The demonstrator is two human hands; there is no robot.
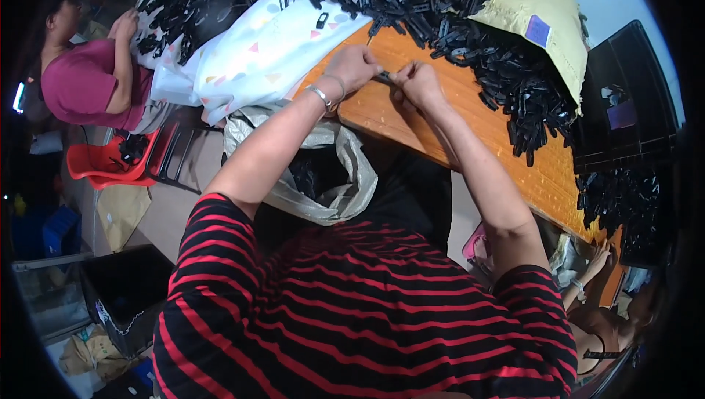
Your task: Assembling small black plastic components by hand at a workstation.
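My left hand and my right hand meet over the wooden table, both pinching one small black plastic piece between the fingertips. A metal bracelet sits on my left wrist. A big heap of the same black plastic pieces covers the far side of the table, just beyond my hands. My arms come out of red and black striped sleeves.
A white cloth with coloured triangles lies left of my hands. An open plastic bag hangs below the table edge. A tan sack lies at the back right. A person in a pink top sits at left; another person's hand shows at lower right.
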